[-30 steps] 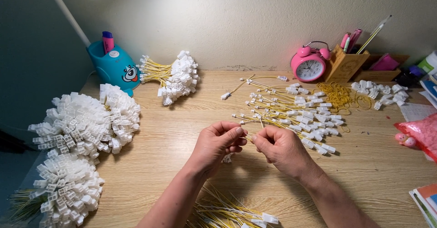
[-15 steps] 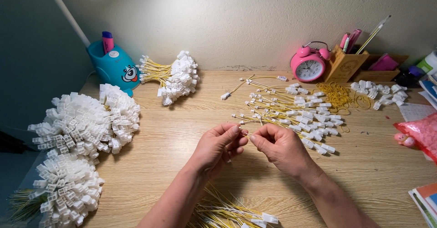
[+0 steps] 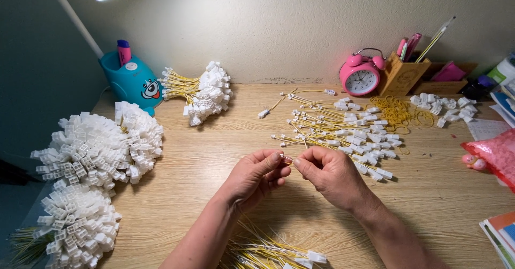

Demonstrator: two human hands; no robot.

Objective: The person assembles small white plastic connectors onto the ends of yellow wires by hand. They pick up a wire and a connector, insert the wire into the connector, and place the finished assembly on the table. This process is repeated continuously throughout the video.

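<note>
Above the middle of the wooden tabletop (image 3: 204, 156), the left hand (image 3: 256, 176) and the right hand (image 3: 328, 173) meet fingertip to fingertip, each pinching an end of a thin yellow wire (image 3: 288, 161) that spans the small gap between them; both hands are closed on it, thumbs pressed against forefingers. Just beyond the hands, toward the far edge, lies a loose spread of yellow wires with white connectors (image 3: 343, 129), and a further bundle of wires (image 3: 268, 250) lies at the near edge between the forearms. Along the left edge sit two big rounded clusters of white connectors (image 3: 102, 148), one behind the other, and a smaller tied bunch (image 3: 204, 92) lies near the far left corner beside a teal desk-lamp base (image 3: 131, 78) with a cartoon face and a pink marker standing in it. At the far edge right of centre stands a pink twin-bell alarm clock (image 3: 362, 75), next to a wooden pen holder (image 3: 402, 73) with pens. A heap of yellow rubber bands (image 3: 399, 113) and a small pile of loose white connectors (image 3: 445, 105) lie before them. A pink plastic bag (image 3: 496, 153) sits at the right edge, and book corners (image 3: 499, 231) show at the near right corner. Behind rises a plain cream wall (image 3: 279, 22), lit from the lamp above.
</note>
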